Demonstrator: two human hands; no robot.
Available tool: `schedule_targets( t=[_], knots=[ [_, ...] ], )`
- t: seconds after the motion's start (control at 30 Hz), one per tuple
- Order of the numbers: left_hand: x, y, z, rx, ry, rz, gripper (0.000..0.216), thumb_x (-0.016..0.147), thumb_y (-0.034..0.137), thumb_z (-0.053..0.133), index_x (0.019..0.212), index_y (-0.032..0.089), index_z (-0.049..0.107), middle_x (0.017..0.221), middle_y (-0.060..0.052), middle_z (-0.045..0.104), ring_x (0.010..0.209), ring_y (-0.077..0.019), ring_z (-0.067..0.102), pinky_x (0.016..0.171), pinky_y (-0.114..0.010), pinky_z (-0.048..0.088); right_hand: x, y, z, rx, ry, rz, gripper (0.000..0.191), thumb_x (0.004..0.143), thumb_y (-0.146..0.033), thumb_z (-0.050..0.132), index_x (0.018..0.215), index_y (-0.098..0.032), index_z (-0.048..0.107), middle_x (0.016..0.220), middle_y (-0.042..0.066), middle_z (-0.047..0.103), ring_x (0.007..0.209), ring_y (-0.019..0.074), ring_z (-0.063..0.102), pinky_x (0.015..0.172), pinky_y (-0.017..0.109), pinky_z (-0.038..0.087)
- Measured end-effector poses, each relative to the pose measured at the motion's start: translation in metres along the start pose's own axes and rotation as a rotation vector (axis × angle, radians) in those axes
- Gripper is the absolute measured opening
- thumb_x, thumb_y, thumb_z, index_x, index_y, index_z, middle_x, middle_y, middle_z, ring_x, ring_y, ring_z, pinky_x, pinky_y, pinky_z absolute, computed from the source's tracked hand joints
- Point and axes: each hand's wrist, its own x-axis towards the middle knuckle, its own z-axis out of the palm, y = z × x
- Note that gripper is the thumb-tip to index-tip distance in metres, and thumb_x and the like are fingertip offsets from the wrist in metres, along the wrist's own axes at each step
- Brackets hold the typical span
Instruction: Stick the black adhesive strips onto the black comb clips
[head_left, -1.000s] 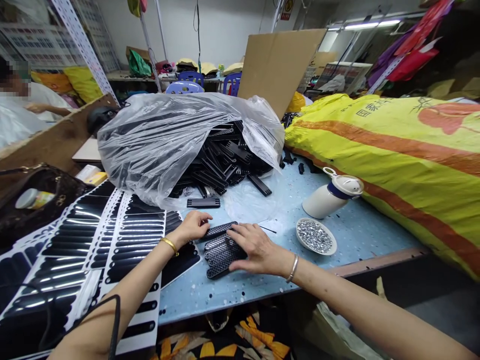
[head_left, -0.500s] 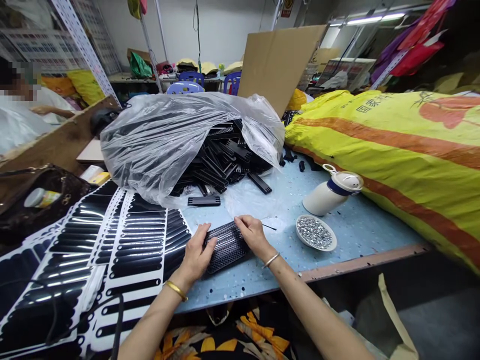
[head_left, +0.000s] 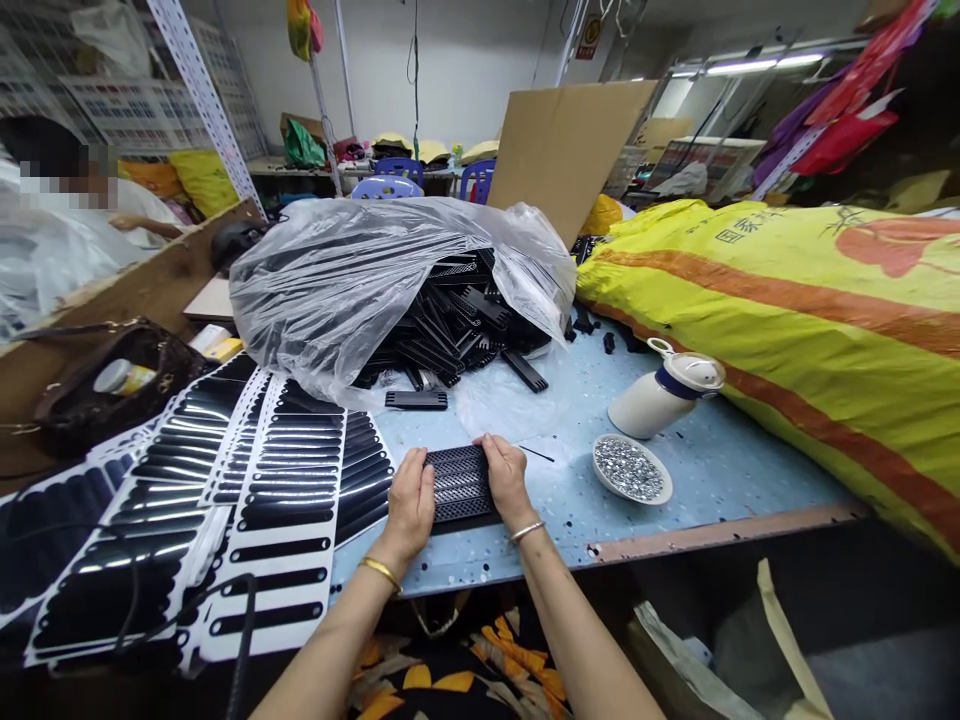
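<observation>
Between my two hands is a black perforated plastic panel (head_left: 459, 484), held by its left and right ends just above the blue tabletop. My left hand (head_left: 412, 502) is closed around the left end, thumb on top. The right end is gripped by my right hand (head_left: 510, 480), its fingers partly hidden behind the panel. Beyond my right hand lies a thin black stick (head_left: 537, 454). A single flat black plastic piece (head_left: 416, 400) rests behind the panel, in front of a clear plastic bag (head_left: 322, 280) that spills many similar black pieces (head_left: 450, 325).
Sheets of glossy black strips (head_left: 285, 480) cover the table's left side. To the right stand a bowl of small silvery parts (head_left: 631, 468) and a white bottle (head_left: 652, 400). A large yellow sack (head_left: 787, 270) borders the right. Another person (head_left: 82, 200) sits at far left.
Both hands have turned the panel from a slant to nearly level and shifted it slightly to the right. The camera view has also shifted a little.
</observation>
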Motion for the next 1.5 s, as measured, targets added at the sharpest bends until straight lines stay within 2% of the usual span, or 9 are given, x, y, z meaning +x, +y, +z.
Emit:
schedule_targets(
  t=[0.3, 0.53, 0.67, 0.77, 0.87, 1.0, 1.1, 1.27, 1.5],
  knots=[
    [0.010, 0.016, -0.026, -0.026, -0.042, -0.042, 0.040, 0.093, 0.027, 0.046, 0.127, 0.013, 0.063, 0.135, -0.017, 0.060, 0.131, -0.0294, 0.053, 0.110, -0.048, 0.043, 0.011, -0.012, -0.012, 0.143, 0.031, 0.076, 0.051, 0.071, -0.067, 0.056, 0.067, -0.018, 0.072, 0.065, 0.008, 0.073, 0.067, 0.0233, 0.067, 0.062, 0.034, 0.052],
    [-0.049, 0.047, -0.119, 0.071, -0.055, 0.124, 0.028, 0.082, 0.021, 0.061, 0.108, 0.018, 0.072, 0.106, -0.011, 0.076, 0.101, -0.0246, 0.071, 0.091, -0.036, 0.056, -0.034, -0.037, -0.055, -0.006, -0.035, -0.048, 0.033, 0.071, -0.051, 0.068, 0.072, -0.018, 0.073, 0.065, 0.006, 0.072, 0.064, 0.0215, 0.067, 0.060, 0.030, 0.051],
    [-0.094, 0.027, -0.192, 0.121, 0.260, -0.238, 0.016, 0.082, 0.028, 0.061, 0.080, 0.018, 0.073, 0.070, -0.004, 0.074, 0.064, -0.0181, 0.070, 0.061, -0.025, 0.056, -0.095, -0.060, -0.038, -0.081, -0.349, -0.268, 0.024, 0.079, -0.042, 0.064, 0.070, -0.021, 0.072, 0.060, 0.003, 0.069, 0.053, 0.0177, 0.063, 0.051, 0.027, 0.049],
    [-0.124, -0.001, -0.224, 0.058, 0.413, -0.500, 0.018, 0.076, 0.033, 0.067, 0.066, 0.018, 0.069, 0.056, -0.001, 0.067, 0.052, -0.0167, 0.065, 0.051, -0.023, 0.051, -0.128, -0.072, -0.004, -0.069, -0.566, -0.435, 0.019, 0.083, -0.033, 0.060, 0.072, -0.022, 0.070, 0.060, 0.003, 0.068, 0.051, 0.0168, 0.061, 0.048, 0.026, 0.048],
    [-0.142, -0.022, -0.230, -0.062, 0.546, -0.683, 0.021, 0.065, 0.036, 0.077, 0.063, 0.017, 0.069, 0.053, -0.001, 0.065, 0.046, -0.0157, 0.063, 0.046, -0.022, 0.047, -0.148, -0.078, 0.029, -0.060, -0.664, -0.572, 0.016, 0.086, -0.025, 0.056, 0.075, -0.021, 0.068, 0.060, 0.002, 0.064, 0.051, 0.0162, 0.060, 0.049, 0.027, 0.047],
    [-0.140, -0.027, -0.219, -0.518, 0.516, -0.869, 0.034, 0.059, 0.041, 0.082, 0.067, 0.011, 0.068, 0.056, -0.004, 0.067, 0.045, -0.0158, 0.065, 0.041, -0.019, 0.044, -0.167, -0.087, 0.051, -0.130, -0.766, -0.690, 0.017, 0.087, -0.015, 0.052, 0.077, -0.020, 0.065, 0.066, 0.004, 0.063, 0.057, 0.0163, 0.059, 0.054, 0.027, 0.046],
    [-0.136, -0.024, -0.214, -0.758, 0.507, -0.914, 0.035, 0.054, 0.037, 0.086, 0.068, 0.012, 0.066, 0.059, -0.005, 0.070, 0.049, -0.0156, 0.068, 0.043, -0.018, 0.046, -0.177, -0.092, 0.055, -0.211, -0.841, -0.720, 0.017, 0.086, -0.011, 0.050, 0.077, -0.019, 0.062, 0.069, 0.005, 0.062, 0.060, 0.0165, 0.059, 0.056, 0.027, 0.045],
    [-0.141, -0.019, -0.218, -0.792, 0.400, -0.942, 0.031, 0.056, 0.030, 0.085, 0.060, 0.012, 0.061, 0.052, -0.004, 0.068, 0.043, -0.0133, 0.065, 0.039, -0.015, 0.043, -0.184, -0.092, 0.057, -0.265, -0.786, -0.714, 0.017, 0.085, -0.008, 0.049, 0.077, -0.018, 0.060, 0.068, 0.004, 0.059, 0.060, 0.0165, 0.056, 0.057, 0.027, 0.043],
    [-0.131, -0.017, -0.220, -0.931, 0.500, -0.914, 0.024, 0.059, 0.017, 0.080, 0.076, 0.012, 0.064, 0.060, -0.004, 0.072, 0.049, -0.0168, 0.069, 0.044, -0.022, 0.054, -0.189, -0.090, 0.063, -0.294, -0.734, -0.728, 0.018, 0.084, -0.009, 0.050, 0.074, -0.018, 0.062, 0.068, 0.005, 0.061, 0.061, 0.0156, 0.057, 0.057, 0.026, 0.042]
  ],
)
